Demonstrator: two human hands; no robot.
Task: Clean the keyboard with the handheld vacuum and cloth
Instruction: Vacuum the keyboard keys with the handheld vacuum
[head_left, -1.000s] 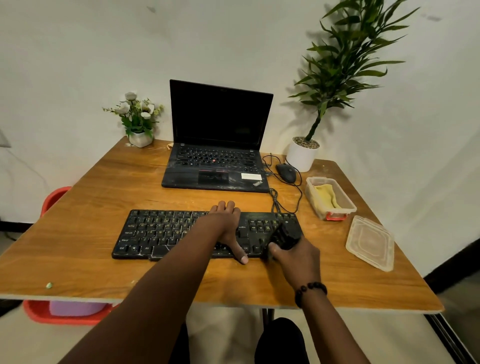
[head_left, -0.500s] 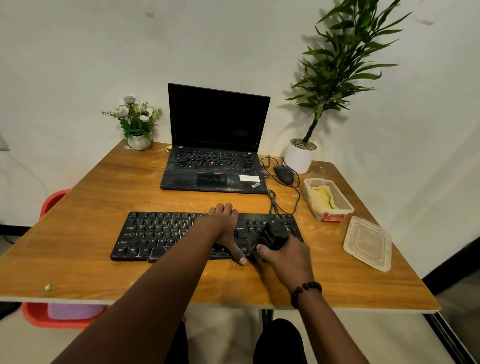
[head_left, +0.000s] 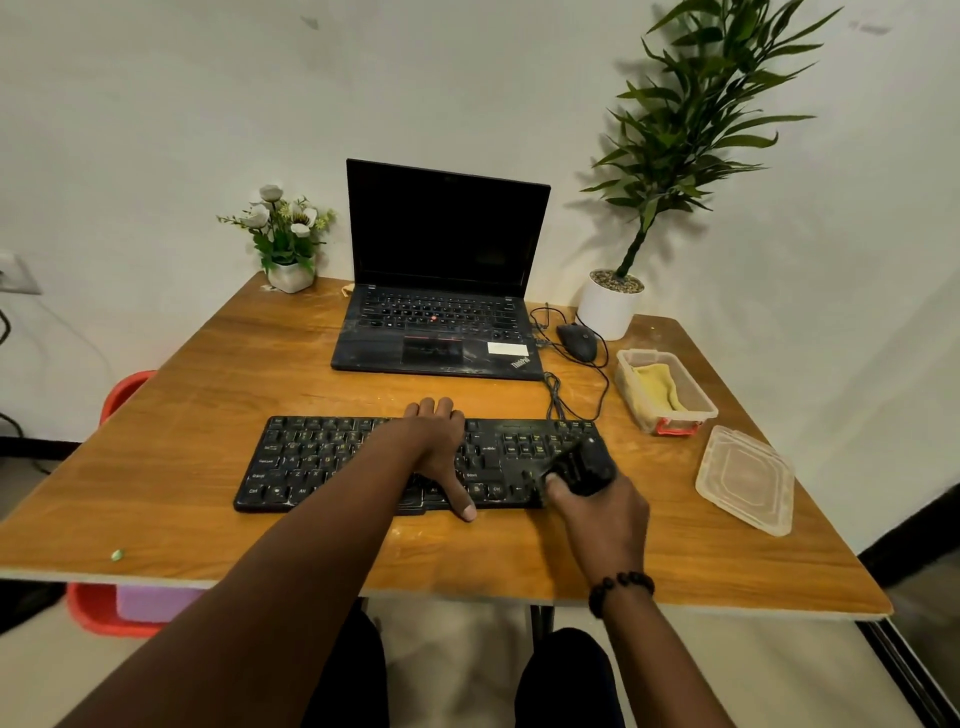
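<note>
— Two hands on the job?
— Yes. Right hand (head_left: 602, 512) is wrapped tight round the handheld vacuum (head_left: 579, 467), at the right end of the keyboard (head_left: 332, 457). Its body slants from the hand up and away, nose down among the right-hand keys.
— And the keyboard?
— Near the front edge of the surface (head_left: 208, 395), long axis running left to right. Left hand (head_left: 441, 447) lies flat across its middle, fingers straight, reaching the far edge, thumb over the near edge.
— The cloth (head_left: 660, 387)?
— Yellow, in the clear tub (head_left: 670, 421) near the right edge, well beyond the right hand. Loose lid (head_left: 745, 480) nearer, right.
</note>
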